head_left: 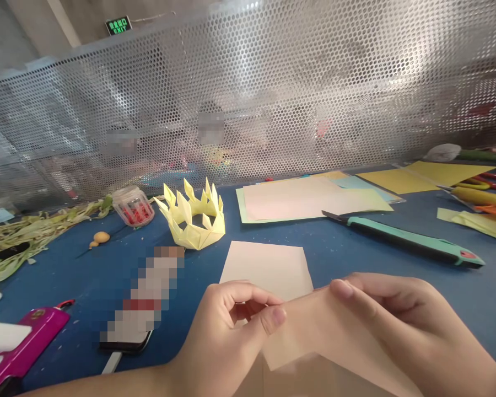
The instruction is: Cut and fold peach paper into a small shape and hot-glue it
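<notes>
"Hands first. How do they stand?"

"Both closed on paper. My left hand [237,328], lower centre of the frame, pinches a pale peach paper sheet [314,320] at its upper left, thumb on top. My right hand [409,320], lower right, grips the same sheet along its upper edge, thumb tip over the rim."

"And where's the sheet?"

"Bottom centre to lower right, slanting between my hands, part of it cut off by the frame. Can't tell whether it touches the table."

"What lies just beyond?"

"A whitish rectangular paper sheet [268,262], mid-frame, flat on the blue tabletop [200,275], its near edge behind my fingers. Up and left of that, a pale yellow crown of folded paper [204,237], points upward."

"Right side?"

"A teal-and-black utility knife [409,240], blade toward the centre, its tip over a stack of pastel paper sheets [285,198]."

"Left side?"

"A phone with a blurred-out screen [143,309], left of my left hand. A magenta plastic tool [43,333], lower left. A clear plastic jar with red bits inside [134,208], near the crown, tilted."

"Backdrop?"

"Perforated metal screen [273,82], right across the top."
</notes>
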A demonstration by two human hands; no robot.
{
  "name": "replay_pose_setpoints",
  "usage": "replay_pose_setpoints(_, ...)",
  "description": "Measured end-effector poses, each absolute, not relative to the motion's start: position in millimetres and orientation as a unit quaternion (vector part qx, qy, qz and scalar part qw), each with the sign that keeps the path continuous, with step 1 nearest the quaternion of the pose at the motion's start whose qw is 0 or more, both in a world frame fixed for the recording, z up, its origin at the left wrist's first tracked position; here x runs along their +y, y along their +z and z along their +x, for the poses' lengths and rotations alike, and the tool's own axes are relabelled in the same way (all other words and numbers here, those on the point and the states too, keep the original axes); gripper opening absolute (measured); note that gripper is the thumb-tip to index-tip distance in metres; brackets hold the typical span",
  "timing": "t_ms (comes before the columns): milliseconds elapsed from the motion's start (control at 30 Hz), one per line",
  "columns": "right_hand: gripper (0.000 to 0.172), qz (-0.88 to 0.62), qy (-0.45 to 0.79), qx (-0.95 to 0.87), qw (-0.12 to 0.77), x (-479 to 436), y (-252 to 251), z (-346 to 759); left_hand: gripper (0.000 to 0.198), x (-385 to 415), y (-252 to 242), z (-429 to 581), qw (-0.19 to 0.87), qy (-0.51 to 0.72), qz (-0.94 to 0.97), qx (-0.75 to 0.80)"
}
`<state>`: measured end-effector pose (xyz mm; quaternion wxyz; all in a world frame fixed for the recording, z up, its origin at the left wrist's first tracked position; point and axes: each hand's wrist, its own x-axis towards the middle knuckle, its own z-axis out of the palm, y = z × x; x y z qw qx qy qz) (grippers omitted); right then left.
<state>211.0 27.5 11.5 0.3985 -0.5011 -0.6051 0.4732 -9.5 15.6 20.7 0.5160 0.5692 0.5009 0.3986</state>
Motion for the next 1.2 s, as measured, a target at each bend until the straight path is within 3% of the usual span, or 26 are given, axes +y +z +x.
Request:
replay_pose_setpoints(200,0.052,-0.500,0.526,-0.570,0.386,28,19,210,0.025,16,17,-11,0.524,0.388,0.570,0.499)
replay_pose_setpoints(500,0.023,-0.399,0.560,-0.640,0.342,40,6,214,0.034,17,5,-10,0.648,0.363,0.515,0.428)
replay_pose_setpoints(767,0.032,-0.409,0.533,-0.668,0.318,40,8,215,0.047,19,2,-7,0.700,0.348,0.445,0.436)
replay_pose_setpoints(967,0.026,-0.400,0.597,-0.625,0.304,40,8,215,0.038,19,-1,-7,0.712,0.359,0.433,0.420)
replay_pose_setpoints(1100,0.046,-0.392,0.662,-0.572,0.285,43,4,211,0.035,22,0,-7,0.716,0.375,0.424,0.408)
replay_pose_setpoints(1200,0.031,-0.401,0.642,-0.593,0.277,45,3,210,0.038,23,1,-8,0.704,0.390,0.437,0.402)
